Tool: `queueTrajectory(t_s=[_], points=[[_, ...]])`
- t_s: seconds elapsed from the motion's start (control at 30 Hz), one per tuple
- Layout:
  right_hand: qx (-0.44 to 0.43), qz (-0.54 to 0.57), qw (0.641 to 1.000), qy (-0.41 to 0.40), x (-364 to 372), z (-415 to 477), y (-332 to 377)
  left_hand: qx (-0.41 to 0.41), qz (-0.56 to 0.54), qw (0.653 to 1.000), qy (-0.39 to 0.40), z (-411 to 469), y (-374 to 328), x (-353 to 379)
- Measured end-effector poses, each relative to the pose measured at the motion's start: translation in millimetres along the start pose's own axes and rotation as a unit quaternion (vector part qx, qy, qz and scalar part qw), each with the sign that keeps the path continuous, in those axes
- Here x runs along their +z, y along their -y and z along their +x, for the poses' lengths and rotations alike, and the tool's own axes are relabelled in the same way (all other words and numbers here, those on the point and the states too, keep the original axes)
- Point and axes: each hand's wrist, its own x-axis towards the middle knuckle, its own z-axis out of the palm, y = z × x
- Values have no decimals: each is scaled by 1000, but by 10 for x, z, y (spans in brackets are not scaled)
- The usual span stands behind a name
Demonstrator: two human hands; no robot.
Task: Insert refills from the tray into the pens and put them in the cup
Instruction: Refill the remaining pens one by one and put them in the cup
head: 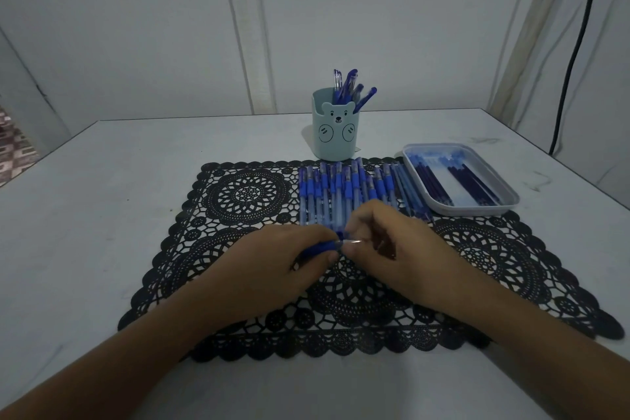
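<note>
My left hand grips a blue pen by its rubber grip section, held level above the mat. My right hand pinches the pen's clear tip end right beside the left fingers. Behind the hands lies a row of several blue pens side by side on the mat. A pale tray at the right holds several dark blue refills. The light blue bear cup stands upright behind the row with several pens sticking out of it.
A black lace placemat covers the middle of the white table. A few thin clear barrels lie between the pen row and the tray. A black cable hangs down the wall at the right.
</note>
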Motion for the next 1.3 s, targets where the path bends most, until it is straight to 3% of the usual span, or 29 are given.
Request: queueTrajectory(t_s=[0.17,0.27,0.67,0.83,1.13,1.3], points=[[-24,-78,997,8,-6,-3,-10,7,5,1000,19,-9,-10,23],[-36,-51,997,39,-21,-9,-16,3,9,1000,24,-2,-14,7],[-56,-60,996,22,-22,-12,-67,16,-12,1000,22,24,-91,-33],[-4,-4,1000,4,-9,-5,-56,22,-16,1000,4,20,-104,-40],[-36,-40,998,14,-38,-11,-90,48,-2,999,-21,4,-89,-41],[-36,-58,997,27,-166,14,-113,16,3,999,-36,17,-91,-50]])
